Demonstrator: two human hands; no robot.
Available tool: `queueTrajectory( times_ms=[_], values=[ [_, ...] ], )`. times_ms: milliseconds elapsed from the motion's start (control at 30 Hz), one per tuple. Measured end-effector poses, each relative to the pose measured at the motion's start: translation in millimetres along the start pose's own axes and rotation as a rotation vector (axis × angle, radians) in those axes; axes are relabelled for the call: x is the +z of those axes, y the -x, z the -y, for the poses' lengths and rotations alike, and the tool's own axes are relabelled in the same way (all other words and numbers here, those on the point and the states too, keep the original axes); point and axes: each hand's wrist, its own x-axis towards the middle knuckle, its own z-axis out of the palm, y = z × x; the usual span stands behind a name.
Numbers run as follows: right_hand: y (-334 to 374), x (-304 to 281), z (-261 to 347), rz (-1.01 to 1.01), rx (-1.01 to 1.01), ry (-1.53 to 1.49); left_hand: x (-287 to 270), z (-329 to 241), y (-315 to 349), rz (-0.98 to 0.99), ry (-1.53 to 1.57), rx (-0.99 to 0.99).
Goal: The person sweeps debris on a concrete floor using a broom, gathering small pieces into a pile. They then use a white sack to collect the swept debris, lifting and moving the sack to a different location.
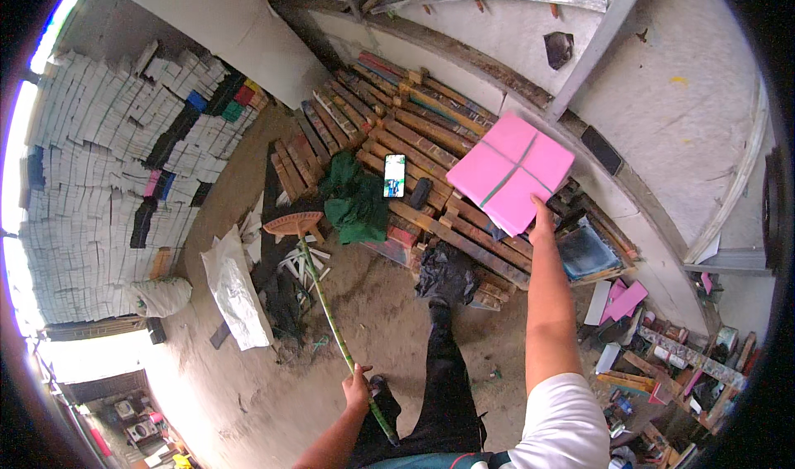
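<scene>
My left hand (357, 389) is closed around the green striped handle of a broom (325, 310). Its reddish-brown head points away from me, above the floor beside a heap of scraps. At the right, my outstretched right hand (542, 218) grips the near edge of a square bundle of pink sheets (507, 169). Dark green straps cross over the bundle's top, and some white shows along its lower edge. The fingers under the bundle are hidden. It is at the wooden pallets; whether it rests on them I cannot tell.
Wooden pallets (422, 142) lie ahead, bearing a lit phone (395, 176) and dark green cloth (351, 202). A black plastic bag (445, 272) sits by my foot. White stacks (99, 179) fill the left; a white sheet (236, 291) lies on the floor. Clutter (671, 370) covers the lower right.
</scene>
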Motion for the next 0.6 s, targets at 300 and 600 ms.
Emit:
queueTrajectory(
  times_ms=[300, 600],
  values=[
    [82.9, 2.6, -44.0, -0.089, -0.154, 0.35, -48.2, 62.3, 6.5, 0.008, 0.077, 0.051],
    [346.4, 5.5, -207.6, 0.375, -0.458, 0.743, -100.0, 115.9, 10.5, 0.12, 0.306, 0.15]
  ],
)
